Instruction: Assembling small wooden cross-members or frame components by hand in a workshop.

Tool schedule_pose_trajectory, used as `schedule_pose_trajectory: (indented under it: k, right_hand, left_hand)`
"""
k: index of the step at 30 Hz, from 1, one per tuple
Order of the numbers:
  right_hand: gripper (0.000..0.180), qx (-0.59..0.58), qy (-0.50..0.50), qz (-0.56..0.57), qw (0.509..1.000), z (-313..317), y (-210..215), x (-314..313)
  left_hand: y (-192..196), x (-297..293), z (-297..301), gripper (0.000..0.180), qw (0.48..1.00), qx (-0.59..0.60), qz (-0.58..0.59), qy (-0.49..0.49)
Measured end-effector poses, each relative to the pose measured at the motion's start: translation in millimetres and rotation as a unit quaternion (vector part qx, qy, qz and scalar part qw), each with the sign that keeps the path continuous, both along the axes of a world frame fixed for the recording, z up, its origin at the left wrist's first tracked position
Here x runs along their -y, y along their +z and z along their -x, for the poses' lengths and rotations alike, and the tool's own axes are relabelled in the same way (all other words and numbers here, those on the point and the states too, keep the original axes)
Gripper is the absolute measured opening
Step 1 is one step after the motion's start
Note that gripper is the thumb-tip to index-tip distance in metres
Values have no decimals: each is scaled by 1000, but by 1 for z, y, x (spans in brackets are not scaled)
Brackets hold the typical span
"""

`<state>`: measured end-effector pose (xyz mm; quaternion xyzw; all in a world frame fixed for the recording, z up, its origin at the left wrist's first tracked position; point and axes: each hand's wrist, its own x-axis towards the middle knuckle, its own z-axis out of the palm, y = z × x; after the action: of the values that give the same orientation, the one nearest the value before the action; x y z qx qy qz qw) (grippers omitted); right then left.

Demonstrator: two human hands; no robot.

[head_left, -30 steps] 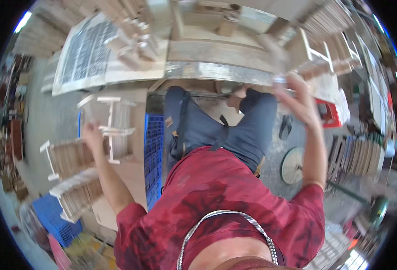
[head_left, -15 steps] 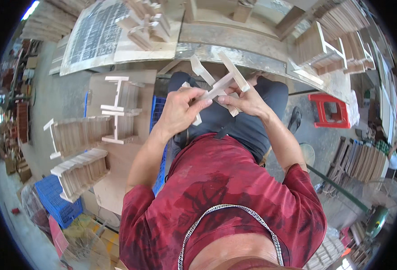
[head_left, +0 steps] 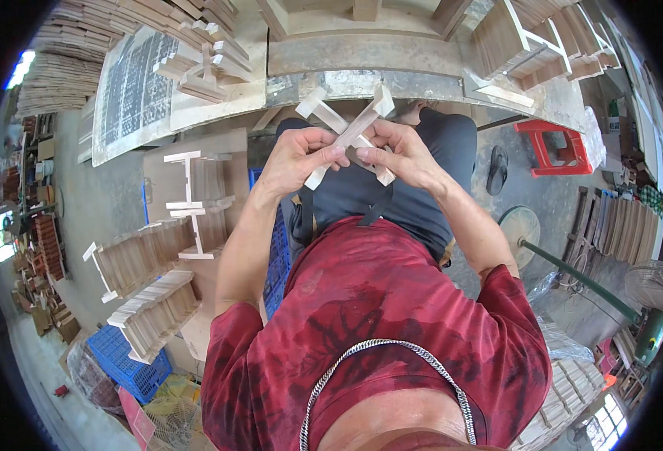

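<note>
Two pale I-shaped wooden pieces (head_left: pixel 349 133) cross each other in an X in front of my chest, above my lap. My left hand (head_left: pixel 298 155) grips them from the left with the fingers curled over the lower arm of the cross. My right hand (head_left: pixel 401 153) holds them from the right, thumb and fingers pinching near the crossing point. Both hands hover just in front of the grey workbench edge (head_left: pixel 392 69).
Rows of stacked wooden pieces (head_left: pixel 147 259) and several upright I-shaped pieces (head_left: pixel 192 197) sit on a board to my left. A blue crate (head_left: pixel 128 361) stands lower left. A red stool (head_left: pixel 553 146) and a sandal (head_left: pixel 497 169) lie to the right. More wood parts (head_left: pixel 531 45) cover the bench.
One second ago my arms were spread wide, left hand at the stacks, right hand raised to the right. Both hands have since come together at the middle, holding the crossed wooden pieces.
</note>
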<state>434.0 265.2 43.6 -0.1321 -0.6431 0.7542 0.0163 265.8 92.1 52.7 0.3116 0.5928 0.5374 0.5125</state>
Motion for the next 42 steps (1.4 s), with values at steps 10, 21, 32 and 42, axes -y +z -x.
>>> schedule_pose_trajectory:
  k: [10, 21, 32, 42]
  right_hand:
    - [27, -32, 7, 21, 999, 12, -8, 8]
    - [32, -29, -61, -25, 997, 11, 8, 3]
    - [42, -110, 74, -269, 954, 44, 50, -17]
    - [27, -179, 26, -144, 973, 154, 125, -30]
  left_hand:
    - [2, 4, 13, 30, 996, 84, -20, 13]
    - [24, -12, -19, 28, 987, -135, -59, 63]
    - [38, 35, 10, 32, 964, -113, -173, 168]
    - [64, 73, 68, 65, 481, -701, -241, 468]
